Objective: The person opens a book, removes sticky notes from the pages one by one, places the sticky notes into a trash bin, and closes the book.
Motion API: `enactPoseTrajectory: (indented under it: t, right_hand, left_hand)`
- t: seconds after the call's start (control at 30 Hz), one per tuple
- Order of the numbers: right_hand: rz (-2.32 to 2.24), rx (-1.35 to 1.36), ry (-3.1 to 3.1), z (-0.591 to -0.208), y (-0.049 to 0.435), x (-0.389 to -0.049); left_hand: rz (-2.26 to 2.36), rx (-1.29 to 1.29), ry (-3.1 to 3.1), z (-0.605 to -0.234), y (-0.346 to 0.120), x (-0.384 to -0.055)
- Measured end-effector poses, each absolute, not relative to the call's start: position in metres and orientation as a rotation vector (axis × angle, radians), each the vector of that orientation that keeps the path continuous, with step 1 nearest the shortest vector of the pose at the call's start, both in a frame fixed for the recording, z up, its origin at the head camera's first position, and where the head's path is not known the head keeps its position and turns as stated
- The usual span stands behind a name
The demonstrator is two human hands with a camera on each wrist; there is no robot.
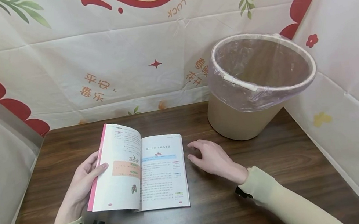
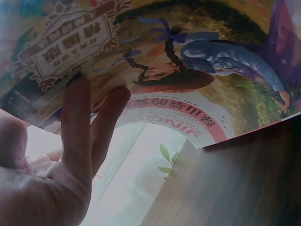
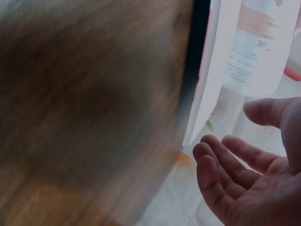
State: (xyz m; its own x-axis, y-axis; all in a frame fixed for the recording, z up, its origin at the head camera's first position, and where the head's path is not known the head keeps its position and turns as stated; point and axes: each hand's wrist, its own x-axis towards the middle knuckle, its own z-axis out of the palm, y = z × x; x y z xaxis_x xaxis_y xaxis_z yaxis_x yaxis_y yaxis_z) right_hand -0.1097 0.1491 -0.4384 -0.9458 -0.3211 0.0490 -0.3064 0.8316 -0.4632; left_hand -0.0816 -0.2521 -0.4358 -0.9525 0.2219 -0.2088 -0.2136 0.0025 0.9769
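Observation:
An open paperback book lies on the table, its right-hand pages flat and its left side lifted at a slant. My left hand grips that lifted side, thumb on the printed page and fingers behind the pink-edged cover. In the left wrist view the fingers press against the illustrated cover. Just right of the book, my right hand hovers over or rests on the table with loosely bent fingers; whether it touches the wood I cannot tell. The right wrist view shows nothing in that hand.
A tan bin lined with a clear plastic bag stands at the table's back right. The dark wooden table is bordered by a printed cloth at the back and both sides.

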Motion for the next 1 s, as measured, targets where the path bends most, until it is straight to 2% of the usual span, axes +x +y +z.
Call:
enactPoseTrajectory:
  t: [0.37,1.0]
  right_hand:
    - [-0.794,-0.347,2.846,-0.455,0.132,-0.115]
    - [-1.046,-0.154,2.602,-0.460,0.121,-0.122]
  left_hand:
    - [2.029,-0.018,1.978,-0.437,-0.253,-0.080]
    - [2.053,0.018,1.965,-0.441,-0.255,-0.079]
